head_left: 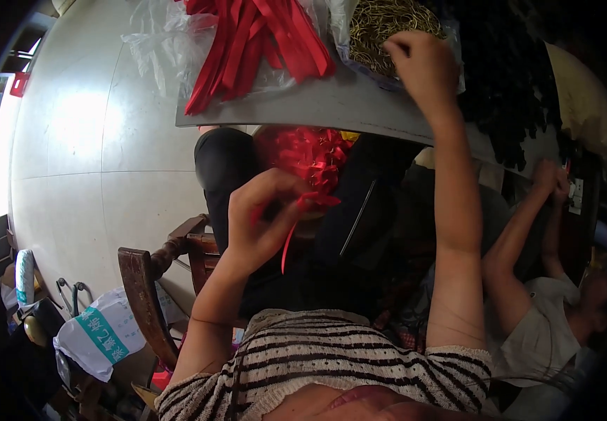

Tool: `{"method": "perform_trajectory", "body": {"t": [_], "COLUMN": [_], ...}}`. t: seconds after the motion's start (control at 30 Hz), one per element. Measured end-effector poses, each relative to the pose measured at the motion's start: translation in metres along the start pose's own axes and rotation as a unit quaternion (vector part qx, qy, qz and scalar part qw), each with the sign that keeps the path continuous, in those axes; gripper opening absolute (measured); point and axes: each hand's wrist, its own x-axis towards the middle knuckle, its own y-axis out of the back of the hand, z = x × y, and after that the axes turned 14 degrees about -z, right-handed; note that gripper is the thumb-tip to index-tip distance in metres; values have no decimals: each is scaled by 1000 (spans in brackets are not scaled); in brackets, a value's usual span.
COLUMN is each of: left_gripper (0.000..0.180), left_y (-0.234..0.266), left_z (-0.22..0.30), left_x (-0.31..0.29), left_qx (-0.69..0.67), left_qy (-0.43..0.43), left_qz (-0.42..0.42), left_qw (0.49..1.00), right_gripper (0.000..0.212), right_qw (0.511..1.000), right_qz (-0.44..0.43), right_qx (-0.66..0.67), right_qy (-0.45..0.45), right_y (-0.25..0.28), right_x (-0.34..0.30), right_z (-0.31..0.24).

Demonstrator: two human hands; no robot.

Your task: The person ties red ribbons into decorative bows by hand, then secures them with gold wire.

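Observation:
My left hand (258, 217) is over my lap, its thumb and fingertips pinched together on a red ribbon (319, 200). The ribbon looks looped or folded at the fingertips, and a narrow tail hangs below. Out at the table, my right hand (426, 70) hovers at a clear-lined container heaped with thin gold strands (388, 24). Its thumb and forefinger are closed together; whatever may be between them is too small to see. A bundle of flat red ribbon strips (254, 45) lies to the left on clear plastic.
Below the table edge (303, 112), a container of red ribbon pieces (310, 158) sits between my knees. Black strands (507, 77) cover the table's right side. A co-worker's hands (552, 179) are at the far right. A wooden chair (145, 295) and a white sack (103, 333) stand left.

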Motion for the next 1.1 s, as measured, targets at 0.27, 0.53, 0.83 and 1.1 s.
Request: {"method": "perform_trajectory", "body": {"t": [0.27, 0.53, 0.83, 1.1], "left_gripper": [11, 11, 14, 16], "left_y": [-6, -6, -8, -14], "left_z": [3, -6, -10, -4], "left_x": [12, 14, 30, 41], "left_qx": [-81, -117, -68, -384], "left_qy": [37, 46, -13, -32], "left_qz": [-25, -24, -17, -21], "left_qw": [996, 992, 997, 922], "right_gripper": [16, 15, 10, 9], "right_qw": [973, 852, 867, 851], "right_qz": [57, 14, -65, -53], "right_qx": [225, 523, 494, 512], "right_qy": [-14, -10, 19, 104], "right_y": [16, 22, 35, 23], "right_x": [6, -3, -28, -100], "right_z": [25, 32, 2, -71]}}
